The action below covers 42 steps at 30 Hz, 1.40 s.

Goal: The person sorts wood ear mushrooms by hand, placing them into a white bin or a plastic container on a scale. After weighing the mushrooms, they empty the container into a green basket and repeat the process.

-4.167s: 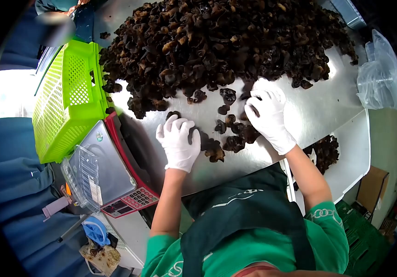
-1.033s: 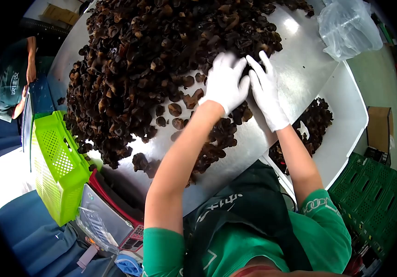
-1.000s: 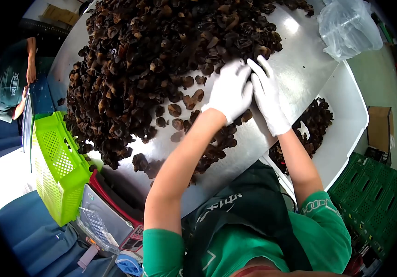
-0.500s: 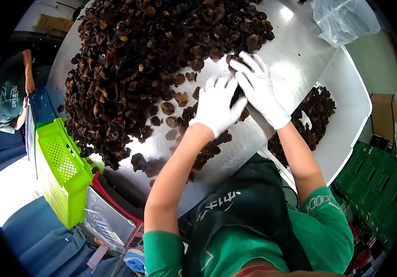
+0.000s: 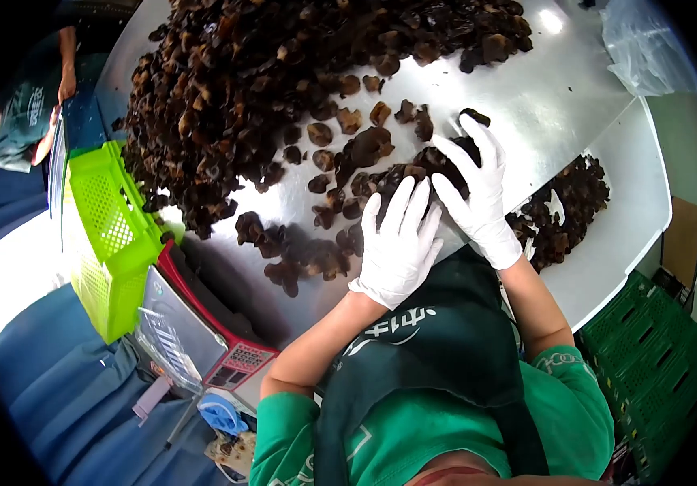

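Note:
White-gloved, my left hand lies over dark brown wood ear mushrooms at the near side of the metal table. Its fingers are stretched out, pointing away from me. My right hand, also gloved, is beside it with thumb and fingers apart, around a small clump of wood ears. One dark piece shows at its fingertips. Beyond both hands rises a large heap of wood ears. What lies under the palms is hidden.
A white bin with wood ears stands at the table's right edge. At left are a lime-green basket and a red-framed scale. A plastic bag lies upper right, green crates lower right. Another person is at far left.
Both hands have drawn back towards my body, and several wood ears now lie closer to the near edge. My right hand's fingers are spread wider. The view has shifted.

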{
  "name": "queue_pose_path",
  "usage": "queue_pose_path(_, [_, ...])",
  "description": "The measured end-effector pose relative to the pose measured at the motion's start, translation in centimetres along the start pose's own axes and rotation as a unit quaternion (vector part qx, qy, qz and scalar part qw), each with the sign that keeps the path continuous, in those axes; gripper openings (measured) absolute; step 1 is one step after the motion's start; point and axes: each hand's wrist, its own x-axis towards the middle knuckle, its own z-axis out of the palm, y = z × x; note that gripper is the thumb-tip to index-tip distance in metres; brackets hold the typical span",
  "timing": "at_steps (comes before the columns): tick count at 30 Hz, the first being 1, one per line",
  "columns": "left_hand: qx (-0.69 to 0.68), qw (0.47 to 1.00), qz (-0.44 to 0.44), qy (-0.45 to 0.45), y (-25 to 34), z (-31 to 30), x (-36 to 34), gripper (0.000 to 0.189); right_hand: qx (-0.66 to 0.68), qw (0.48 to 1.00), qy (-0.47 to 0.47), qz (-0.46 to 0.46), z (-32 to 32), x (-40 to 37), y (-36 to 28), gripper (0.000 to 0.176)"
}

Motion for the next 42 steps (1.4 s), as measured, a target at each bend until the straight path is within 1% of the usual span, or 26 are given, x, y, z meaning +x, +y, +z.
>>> queue_pose_path(1, [-0.002,1.0,-0.004,0.001,0.0,0.0,-0.4,0.057,-0.007,1.0,-0.025,-0.001,0.3,0.0,0.2,0.049])
queue_pose_path(4, [-0.018,1.0,-0.014,0.016,0.2,0.1,-1.9,0.053,-0.019,0.996,-0.069,-0.046,1.1,-0.5,-0.7,0.05])
queue_pose_path(6, [-0.031,0.999,-0.017,0.03,0.2,-0.1,-3.4,0.05,-0.022,0.994,-0.087,-0.061,1.4,-1.2,-1.4,0.052])
queue_pose_path(8, [-0.038,0.992,0.002,0.12,-0.6,0.3,-6.0,0.049,-0.016,0.992,-0.103,-0.069,1.5,-1.8,-1.9,0.053])
queue_pose_path(9, [-0.034,0.991,-0.024,0.126,-1.1,0.1,-7.7,0.055,-0.023,0.992,-0.096,-0.076,1.7,-2.0,-2.1,0.055])
queue_pose_path(10, [-0.029,0.99,-0.047,0.133,-1.7,-0.4,-9.2,0.062,-0.025,0.993,-0.088,-0.076,1.8,-2.1,-2.1,0.063])
queue_pose_path(12, [-0.004,0.977,-0.152,0.148,-3.0,-2.7,-11.6,0.084,0.006,0.997,-0.069,-0.046,1.7,-1.7,-2.1,0.074])
queue_pose_path(13, [0.064,0.966,-0.205,0.141,-3.6,-2.5,-13.1,0.108,-0.005,0.997,-0.056,-0.059,1.7,-1.3,-2.0,0.081])
queue_pose_path(14, [0.083,0.953,-0.27,0.106,-4.0,-2.8,-14.1,0.124,-0.014,0.997,-0.053,-0.048,1.7,-1.0,-2.3,0.082])
queue_pose_path(16, [0.065,0.941,-0.325,0.065,-5.3,-2.3,-14.9,0.135,-0.055,0.994,-0.075,-0.066,2.0,-0.6,-2.3,0.081])
queue_pose_path(17, [0.048,0.95,-0.297,0.084,-6.3,-1.7,-14.7,0.141,-0.047,0.992,-0.078,-0.082,2.4,-0.5,-2.2,0.079])
queue_pose_path(18, [0.02,0.957,-0.271,0.101,-6.8,-1.2,-14.1,0.14,-0.068,0.987,-0.106,-0.096,2.5,-0.5,-2.4,0.075])
queue_pose_path(21, [-0.082,0.965,-0.195,0.153,-6.6,0.0,-10.9,0.133,-0.028,0.986,-0.11,-0.125,3.1,-1.8,-3.4,0.07])
queue_pose_path(24, [-0.103,0.975,-0.141,0.139,-5.4,1.2,-8.7,0.128,-0.015,0.985,-0.119,-0.123,3.6,-3.1,-4.5,0.07])
queue_pose_path(25, [-0.111,0.974,-0.143,0.134,-5.5,1.4,-8.2,0.129,-0.016,0.984,-0.123,-0.126,3.7,-3.2,-4.6,0.072])
queue_pose_path(28, [-0.083,0.977,-0.165,0.102,-6.0,-0.5,-5.9,0.122,0.015,0.99,-0.108,-0.093,3.5,-2.1,-5.2,0.074])
queue_pose_path(29, [-0.094,0.979,-0.164,0.081,-6.4,-0.8,-5.4,0.123,-0.036,0.989,-0.099,-0.108,3.5,-1.7,-5.5,0.074])
queue_pose_path(30, [-0.064,0.983,-0.164,0.061,-6.4,-1.1,-4.9,0.119,-0.04,0.985,-0.12,-0.114,3.8,-1.7,-5.6,0.073])
queue_pose_path(32, [-0.084,0.986,-0.132,0.06,-6.9,-0.9,-4.4,0.109,-0.046,0.978,-0.159,-0.127,4.5,-1.8,-5.7,0.071])
queue_pose_path(33, [-0.075,0.987,-0.137,0.045,-6.7,-0.7,-4.9,0.101,-0.018,0.98,-0.147,-0.135,4.9,-2.7,-5.7,0.068])
queue_pose_path(34, [-0.063,0.985,-0.125,0.096,-6.3,0.2,-5.6,0.094,0.011,0.982,-0.124,-0.145,5.1,-3.6,-6.1,0.067])
queue_pose_path(36, [-0.072,0.98,-0.124,0.139,-5.5,1.3,-7.8,0.088,0.044,0.977,-0.141,-0.151,5.0,-5.1,-7.4,0.064])
queue_pose_path(37, [-0.059,0.976,-0.134,0.159,-5.2,2.0,-8.8,0.082,0.034,0.975,-0.144,-0.164,4.6,-5.6,-8.2,0.062])
queue_pose_path(39, [-0.039,0.973,-0.146,0.176,-4.9,1.7,-10.4,0.078,0.03,0.972,-0.147,-0.179,4.7,-5.8,-9.0,0.059])
queue_pose_path(40, [-0.042,0.971,-0.149,0.182,-4.9,1.4,-11.0,0.076,0.043,0.968,-0.159,-0.188,5.0,-5.6,-8.9,0.062])
queue_pose_path(42, [-0.03,0.967,-0.154,0.2,-5.4,1.0,-10.8,0.081,0.061,0.966,-0.173,-0.184,5.6,-4.5,-9.4,0.064])
